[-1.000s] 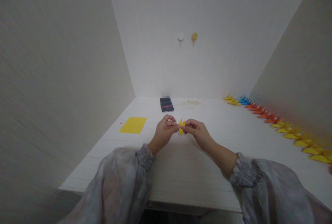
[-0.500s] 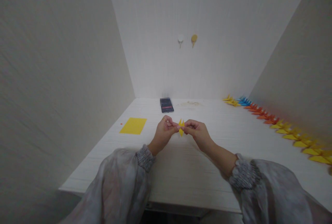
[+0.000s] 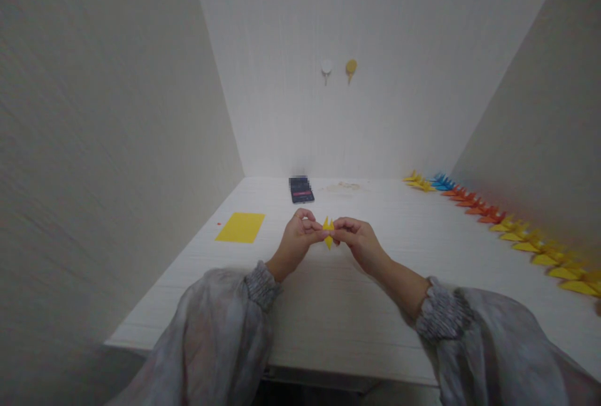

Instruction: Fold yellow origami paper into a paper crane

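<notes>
2-handed, pinches a folded yellow paper (image 3: pixel 328 241) over the table (image 3: pixel 328 318), clamped from opposite sides by left hand (image 3: pixel 300 232) and right hand (image 3: pixel 359 238), likely to steady it with tips free. Has a yellow sheet (image 3: pixel 240 228) toward the left edge and paper figures (image 3: pixel 492 218) lining the right wall (image 3: pixel 549 143), seemingly sparing the middle. Leaves room to the front edge, less near the phone (image 3: pixel 302 195).

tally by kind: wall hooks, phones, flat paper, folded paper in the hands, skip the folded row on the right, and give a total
Wall hooks: 2, white hook and yellow hook
Phone: 1
Flat yellow paper: 1 visible
Folded yellow paper, between left hand and right hand: 1
Total: 5
</notes>
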### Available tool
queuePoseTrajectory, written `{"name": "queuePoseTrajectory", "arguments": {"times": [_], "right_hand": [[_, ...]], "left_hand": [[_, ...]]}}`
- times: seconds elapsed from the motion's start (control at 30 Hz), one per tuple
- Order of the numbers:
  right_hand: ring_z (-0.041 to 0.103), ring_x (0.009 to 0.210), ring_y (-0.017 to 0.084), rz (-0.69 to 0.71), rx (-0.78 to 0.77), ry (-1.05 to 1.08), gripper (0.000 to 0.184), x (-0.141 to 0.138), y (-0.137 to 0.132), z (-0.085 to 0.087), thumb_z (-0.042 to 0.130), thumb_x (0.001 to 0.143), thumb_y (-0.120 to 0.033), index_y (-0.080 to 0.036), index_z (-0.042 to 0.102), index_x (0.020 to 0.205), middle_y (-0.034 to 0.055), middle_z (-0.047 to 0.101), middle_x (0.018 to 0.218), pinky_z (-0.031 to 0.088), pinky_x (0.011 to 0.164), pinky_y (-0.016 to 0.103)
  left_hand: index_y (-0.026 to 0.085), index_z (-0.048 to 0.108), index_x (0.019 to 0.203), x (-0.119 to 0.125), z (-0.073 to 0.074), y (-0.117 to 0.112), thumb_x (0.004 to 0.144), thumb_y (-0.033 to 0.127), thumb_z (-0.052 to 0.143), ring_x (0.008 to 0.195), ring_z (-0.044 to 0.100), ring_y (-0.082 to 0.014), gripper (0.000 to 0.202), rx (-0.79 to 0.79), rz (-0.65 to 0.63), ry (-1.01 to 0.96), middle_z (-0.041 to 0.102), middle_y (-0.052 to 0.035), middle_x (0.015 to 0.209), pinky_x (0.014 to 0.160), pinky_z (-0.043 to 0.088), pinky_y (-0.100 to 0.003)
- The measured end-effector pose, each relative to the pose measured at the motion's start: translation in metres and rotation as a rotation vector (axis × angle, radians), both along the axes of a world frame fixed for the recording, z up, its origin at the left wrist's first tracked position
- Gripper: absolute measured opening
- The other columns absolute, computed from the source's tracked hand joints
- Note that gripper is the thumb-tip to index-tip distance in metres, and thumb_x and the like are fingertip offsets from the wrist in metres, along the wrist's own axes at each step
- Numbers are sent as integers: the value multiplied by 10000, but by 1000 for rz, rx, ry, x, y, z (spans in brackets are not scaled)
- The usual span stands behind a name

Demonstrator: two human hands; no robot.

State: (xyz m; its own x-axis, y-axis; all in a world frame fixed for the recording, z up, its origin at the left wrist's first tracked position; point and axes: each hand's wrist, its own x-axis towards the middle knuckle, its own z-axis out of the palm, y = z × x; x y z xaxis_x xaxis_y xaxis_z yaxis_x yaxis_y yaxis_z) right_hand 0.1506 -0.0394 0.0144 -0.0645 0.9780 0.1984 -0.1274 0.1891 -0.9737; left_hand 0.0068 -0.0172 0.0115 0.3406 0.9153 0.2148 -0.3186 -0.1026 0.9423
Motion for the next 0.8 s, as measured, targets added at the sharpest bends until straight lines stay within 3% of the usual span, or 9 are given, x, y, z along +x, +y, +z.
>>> {"name": "queuePoseTrajectory", "arguments": {"times": [0.17, 0.33, 0.8], "right_hand": [[455, 515, 95, -75, 28, -40, 157, -2, 0, 3, 638, 596, -313, -170, 604, 650, -19, 544, 562, 361, 505, 237], [454, 521, 96, -132, 59, -81, 156, -1, 1, 0, 644, 598, -314, -173, 602, 650, -14, 548, 573, 357, 506, 237], [488, 643, 126, -196, 280, -278, 94, 1, -1, 2, 593, 683, -271, -195, 630, 643, 9, 542, 664, 380, 588, 253]], "left_hand": [[160, 428, 838, 3, -2, 3, 591, 211, 665, 606, 565, -89, 346, 4, -3, 38, 592, 25, 667, 616, 433, -231], [120, 527, 752, 4, 0, 2, 570, 227, 677, 620, 549, -86, 259, -3, 21, 101, 589, -3, 679, 621, 426, -226], [122, 540, 675, 5, 4, -1, 561, 268, 679, 575, 516, -72, 232, -4, 66, 139, 567, 16, 623, 587, 404, -216]]}}
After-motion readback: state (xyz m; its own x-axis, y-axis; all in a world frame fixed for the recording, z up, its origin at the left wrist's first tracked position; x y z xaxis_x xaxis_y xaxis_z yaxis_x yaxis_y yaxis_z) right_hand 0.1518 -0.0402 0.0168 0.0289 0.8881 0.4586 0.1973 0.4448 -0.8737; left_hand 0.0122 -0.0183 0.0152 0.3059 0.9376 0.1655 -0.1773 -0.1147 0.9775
